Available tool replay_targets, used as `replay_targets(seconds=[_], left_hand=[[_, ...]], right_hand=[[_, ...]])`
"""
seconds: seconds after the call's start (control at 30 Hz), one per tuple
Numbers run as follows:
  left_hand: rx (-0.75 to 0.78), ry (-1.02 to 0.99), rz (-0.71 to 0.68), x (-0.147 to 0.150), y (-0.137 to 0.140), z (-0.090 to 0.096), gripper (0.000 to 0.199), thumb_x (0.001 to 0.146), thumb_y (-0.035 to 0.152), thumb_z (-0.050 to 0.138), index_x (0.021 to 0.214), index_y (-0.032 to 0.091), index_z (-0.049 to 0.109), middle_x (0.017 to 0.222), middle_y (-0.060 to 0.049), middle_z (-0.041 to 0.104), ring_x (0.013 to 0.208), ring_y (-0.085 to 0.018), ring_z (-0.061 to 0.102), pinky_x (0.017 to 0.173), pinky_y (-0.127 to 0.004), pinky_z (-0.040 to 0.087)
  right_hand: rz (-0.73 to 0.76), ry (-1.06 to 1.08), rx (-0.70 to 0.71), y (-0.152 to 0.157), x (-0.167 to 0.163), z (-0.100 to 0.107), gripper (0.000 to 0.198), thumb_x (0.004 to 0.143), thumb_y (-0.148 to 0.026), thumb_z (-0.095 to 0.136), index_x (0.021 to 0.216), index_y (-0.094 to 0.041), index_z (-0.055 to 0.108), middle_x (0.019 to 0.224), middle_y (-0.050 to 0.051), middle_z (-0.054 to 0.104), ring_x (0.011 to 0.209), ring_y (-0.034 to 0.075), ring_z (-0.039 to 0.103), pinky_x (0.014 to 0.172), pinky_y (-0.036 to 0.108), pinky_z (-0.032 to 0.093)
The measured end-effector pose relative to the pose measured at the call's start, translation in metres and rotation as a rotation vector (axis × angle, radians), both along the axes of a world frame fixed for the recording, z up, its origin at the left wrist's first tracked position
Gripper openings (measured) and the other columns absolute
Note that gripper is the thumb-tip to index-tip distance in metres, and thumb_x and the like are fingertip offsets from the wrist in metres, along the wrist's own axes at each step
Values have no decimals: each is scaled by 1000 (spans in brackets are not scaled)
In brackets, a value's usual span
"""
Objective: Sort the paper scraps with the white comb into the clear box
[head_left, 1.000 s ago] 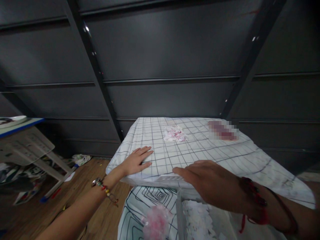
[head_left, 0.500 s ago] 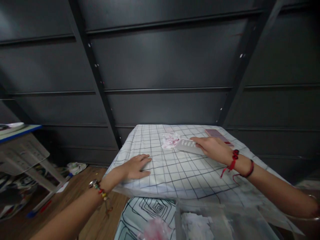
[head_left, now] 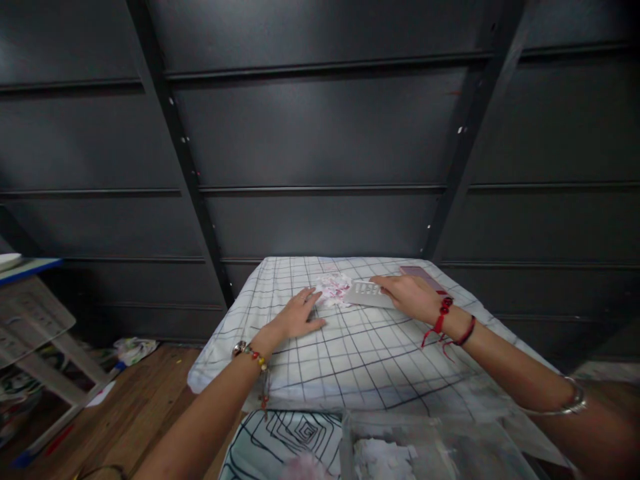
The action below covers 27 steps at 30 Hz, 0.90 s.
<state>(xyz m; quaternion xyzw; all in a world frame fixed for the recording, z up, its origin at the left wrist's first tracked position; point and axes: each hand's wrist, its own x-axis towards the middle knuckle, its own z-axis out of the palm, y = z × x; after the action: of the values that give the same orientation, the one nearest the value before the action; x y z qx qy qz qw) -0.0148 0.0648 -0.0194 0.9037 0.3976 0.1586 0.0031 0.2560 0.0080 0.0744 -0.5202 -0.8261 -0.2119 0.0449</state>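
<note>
Evidently, the right hand [head_left: 409, 297] grasps a pale slotted piece [head_left: 366, 295] by its right end, fingers closed on it, which seems to leave the other end free to meet the pile of scraps [head_left: 333, 287]. That pile lies on the cloth-covered desk [head_left: 350, 363], between the piece and the left hand [head_left: 299, 315], whose fingers are spread and hold nothing; placed so, they probably guard the pile's left side, though contact is unclear. Half a second ago the left hand lay farther off; now it is just beside the scraps, while the piece remains at their right.
</note>
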Motion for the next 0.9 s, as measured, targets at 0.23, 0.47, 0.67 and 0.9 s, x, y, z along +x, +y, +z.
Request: replay_targets(seconds=[0.23, 0.47, 0.67, 0.9], left_hand=[[-62, -8, 48, -5, 8, -20, 73, 81, 54, 42, 136, 13, 18, 141, -15, 24, 129, -29, 20, 102, -42, 23], [-83, -35, 87, -3, 9, -22, 80, 79, 55, 44, 137, 10, 14, 142, -17, 21, 130, -30, 18, 103, -41, 23], [-78, -64, 89, -3, 9, -22, 78, 79, 52, 46, 137, 11, 15, 141, -16, 22, 130, -29, 19, 103, -42, 24], [-72, -84, 85, -4, 10, -25, 78, 78, 52, 46, 137, 10, 15, 141, -17, 23, 129, -30, 19, 103, -43, 24]], right_hand=[[35, 0, -41, 2, 0, -2, 33, 83, -13, 34, 108, -20, 54, 87, 7, 67, 73, 18, 62, 56, 26, 37], [150, 79, -47, 9, -23, -2, 30, 84, -13, 34, 106, -18, 54, 90, 6, 66, 77, 17, 61, 62, 25, 38], [127, -20, -101, 13, -38, -3, 37, 76, -4, 37, 107, -17, 52, 89, 7, 66, 77, 17, 61, 59, 25, 36], [154, -39, -115, 3, -41, 7, 38, 76, -4, 37, 107, -18, 52, 87, 6, 66, 75, 17, 61, 59, 25, 37]])
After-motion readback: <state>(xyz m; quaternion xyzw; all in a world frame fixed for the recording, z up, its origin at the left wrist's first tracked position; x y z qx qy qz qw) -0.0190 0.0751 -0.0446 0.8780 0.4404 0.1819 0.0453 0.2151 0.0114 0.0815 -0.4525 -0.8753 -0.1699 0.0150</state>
